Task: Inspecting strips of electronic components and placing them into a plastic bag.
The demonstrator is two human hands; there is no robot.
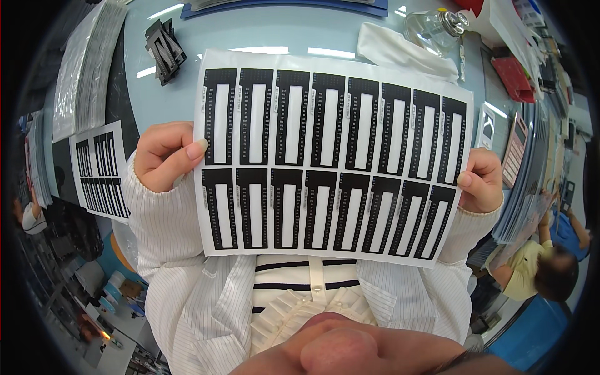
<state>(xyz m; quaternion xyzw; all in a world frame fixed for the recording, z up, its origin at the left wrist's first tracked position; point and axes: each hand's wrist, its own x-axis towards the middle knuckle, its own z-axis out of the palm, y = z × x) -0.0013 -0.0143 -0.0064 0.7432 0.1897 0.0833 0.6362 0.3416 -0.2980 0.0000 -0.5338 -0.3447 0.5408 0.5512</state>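
Toward the far right of the pale worktop (165, 103) I see a glass jar (428, 32) with a metal top, a white cloth (400, 51) lying just beside it. A blue tray (350, 7) sits across the far side. On the right, a pink calculator (515, 150) lies near a white device (486, 127). Beyond, one person (522, 269) wears yellow.
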